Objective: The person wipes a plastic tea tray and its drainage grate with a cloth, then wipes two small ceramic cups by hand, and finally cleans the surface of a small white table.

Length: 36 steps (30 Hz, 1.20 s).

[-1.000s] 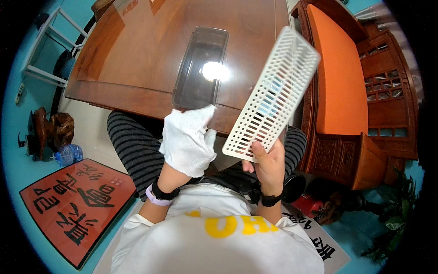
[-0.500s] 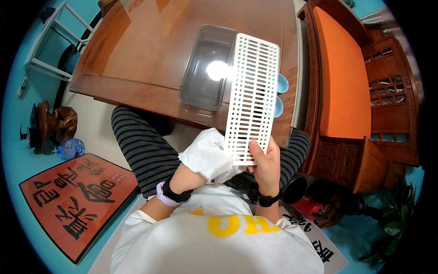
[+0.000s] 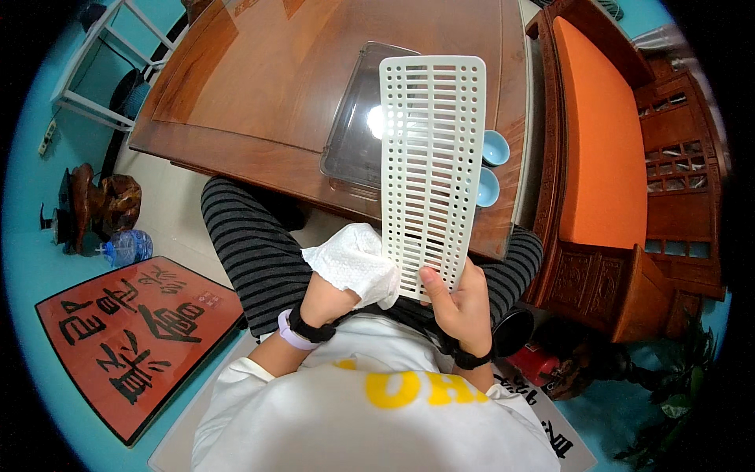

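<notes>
Currently, table (image 3: 236, 134) far | white rack (image 3: 431, 173) above its near edge | cloth (image 3: 350, 256) at rack's near left corner | right hand (image 3: 460, 303) grasping rack; left hand (image 3: 330, 300) cloth-covered, grip I can't tell | wiping, I judge; next stroke wants steady hold

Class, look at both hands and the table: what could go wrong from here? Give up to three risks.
1. The right hand grips the white slotted panel only near its lower end, so the long upper part might tip.
2. Two light-blue cups sit beside the panel's right edge in view; a swing that way could knock them.
3. The white cloth over the left hand might catch in the slots.
</notes>
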Each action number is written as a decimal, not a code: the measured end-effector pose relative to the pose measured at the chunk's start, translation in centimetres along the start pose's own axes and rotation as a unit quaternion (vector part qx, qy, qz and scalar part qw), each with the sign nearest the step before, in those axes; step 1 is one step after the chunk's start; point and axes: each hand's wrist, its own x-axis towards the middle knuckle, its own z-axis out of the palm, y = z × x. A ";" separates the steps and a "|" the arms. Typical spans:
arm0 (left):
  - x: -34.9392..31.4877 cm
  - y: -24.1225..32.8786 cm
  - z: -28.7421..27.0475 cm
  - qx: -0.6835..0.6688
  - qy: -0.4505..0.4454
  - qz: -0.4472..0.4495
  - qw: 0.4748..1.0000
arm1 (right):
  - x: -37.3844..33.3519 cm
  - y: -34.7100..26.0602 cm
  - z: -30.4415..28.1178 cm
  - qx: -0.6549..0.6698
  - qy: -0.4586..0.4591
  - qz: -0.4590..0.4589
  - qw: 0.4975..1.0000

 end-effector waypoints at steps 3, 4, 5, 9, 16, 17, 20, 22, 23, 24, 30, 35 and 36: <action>0.4 0.0 -0.2 0.039 -0.011 -0.011 0.999 | -0.1 0.1 -0.2 0.005 -0.010 0.023 1.000; 0.4 0.7 -0.1 0.001 -0.001 -0.060 0.998 | -0.2 0.2 -0.3 0.026 -0.007 0.034 0.999; 0.4 1.0 -0.1 -0.037 0.010 -0.110 0.993 | -0.2 0.5 -0.4 0.048 -0.004 0.044 0.998; 0.9 1.5 -0.2 -0.170 0.074 -0.135 0.973 | -0.2 1.0 -0.5 0.177 0.062 0.047 0.981; 5.8 3.8 -1.3 0.376 -0.057 0.138 0.914 | 0.1 1.5 -1.4 0.017 0.120 -0.011 0.993; 5.1 3.5 -0.9 0.367 -0.038 0.146 0.918 | 0.1 1.5 -1.1 0.003 0.112 -0.029 0.993; 2.2 0.2 1.8 0.258 -0.065 0.121 0.956 | 0.3 1.1 0.3 -0.056 0.063 -0.043 0.995; 0.7 -0.3 1.9 0.057 -0.046 0.027 0.997 | 0.1 0.9 0.5 -0.050 0.017 -0.016 0.998; 0.8 0.2 1.0 0.105 -0.069 0.019 0.992 | 0.0 1.2 0.5 -0.051 -0.001 -0.023 0.998; 0.9 0.6 0.3 0.152 -0.091 0.012 0.984 | 0.0 1.4 0.5 -0.052 -0.018 -0.029 0.998; -0.4 -1.5 -0.7 -0.108 0.028 -0.159 0.981 | -0.5 1.2 -0.1 -0.082 -0.132 -0.005 0.988; -0.7 -3.1 -2.0 -0.385 0.170 -0.209 0.883 | -1.6 2.3 -1.1 -0.078 -0.221 -0.003 0.972; -0.7 -3.1 -2.4 -0.409 0.181 -0.213 0.868 | -1.9 2.5 -1.2 -0.076 -0.225 0.003 0.971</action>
